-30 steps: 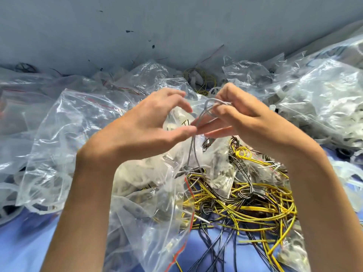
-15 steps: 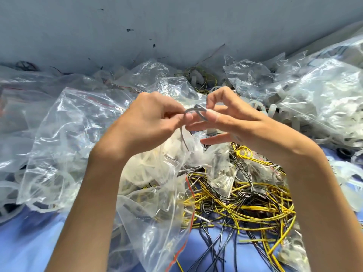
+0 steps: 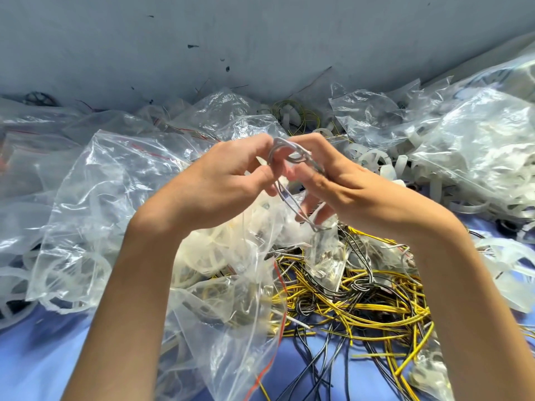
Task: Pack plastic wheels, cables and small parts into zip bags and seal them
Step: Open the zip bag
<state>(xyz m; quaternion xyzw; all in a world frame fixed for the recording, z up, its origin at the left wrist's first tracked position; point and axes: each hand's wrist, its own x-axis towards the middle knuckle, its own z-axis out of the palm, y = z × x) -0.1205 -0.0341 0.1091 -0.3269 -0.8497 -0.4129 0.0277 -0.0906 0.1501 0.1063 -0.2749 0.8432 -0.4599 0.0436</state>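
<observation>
You hold both hands up together in the middle of the view, above the pile. Your left hand (image 3: 231, 180) has its grip closed on a grey cable (image 3: 279, 141), thumb and forefinger pinching it near the top of its loop. Your right hand (image 3: 347, 183) meets it fingertip to fingertip. Its grip is on the same cable, which winds over the curled forefinger while the lower fingers stretch out more loosely behind the strands. From the loop the cable runs down between your hands and ends in a bend just above the heap, clear of everything below.

Under your left wrist lies a large clear zip bag (image 3: 115, 198) with a red line along its mouth. White plastic wheels (image 3: 202, 256) show through its wall. A second clear bag (image 3: 237, 337) spreads beneath your left forearm, a red strip running down its edge.

Below your right forearm sits a tangle of yellow and black cables (image 3: 370, 311) on the blue surface (image 3: 43, 357). A small clear pouch (image 3: 327, 267) rests on the tangle; its contents are too small to tell. Loose white wheels (image 3: 373, 157) lie beyond your right hand, beside a heap of filled bags (image 3: 477, 146) at the right. A grey wall (image 3: 260, 39) closes off the back.
</observation>
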